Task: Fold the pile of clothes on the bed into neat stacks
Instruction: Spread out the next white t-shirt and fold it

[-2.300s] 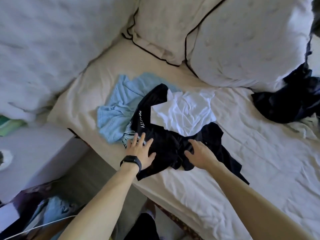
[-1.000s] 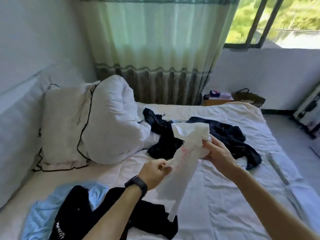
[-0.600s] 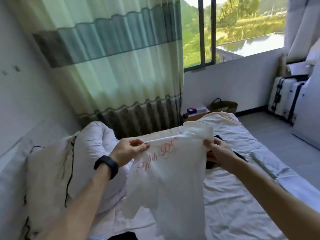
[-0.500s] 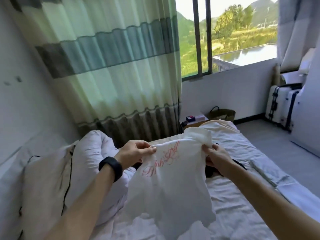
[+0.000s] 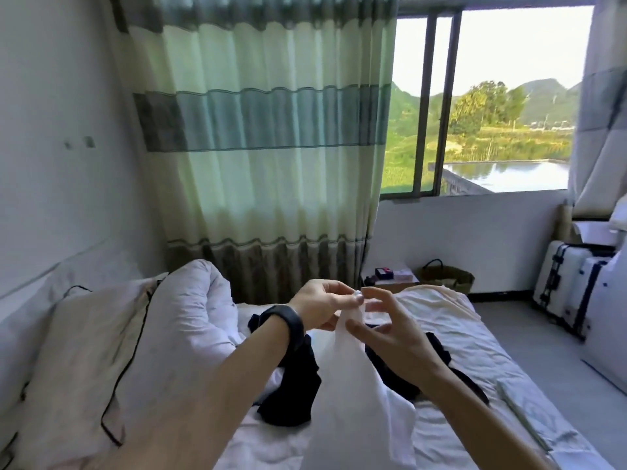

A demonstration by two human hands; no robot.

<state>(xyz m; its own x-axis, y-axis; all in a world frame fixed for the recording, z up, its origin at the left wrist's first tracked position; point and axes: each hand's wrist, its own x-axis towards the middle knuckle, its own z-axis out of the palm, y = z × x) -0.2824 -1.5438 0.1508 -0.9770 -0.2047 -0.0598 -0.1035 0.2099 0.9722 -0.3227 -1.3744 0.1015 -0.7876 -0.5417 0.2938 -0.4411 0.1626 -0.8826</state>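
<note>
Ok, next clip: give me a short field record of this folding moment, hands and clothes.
stage: white garment held up, not yet folded
left hand: pinches the garment's top
right hand: fingers spread beside that top, grip unclear
bed: dark clothes lie unfolded behind the hands
left side: white pillow

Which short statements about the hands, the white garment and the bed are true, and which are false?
1. The left hand pinches the top of the white garment. True.
2. The white garment lies folded flat. False: it hangs above the bed.
3. A black wristband sits on the left arm. True.
4. The right arm wears one too. False: it is bare.
5. Dark clothes lie on the bed. True.
</note>
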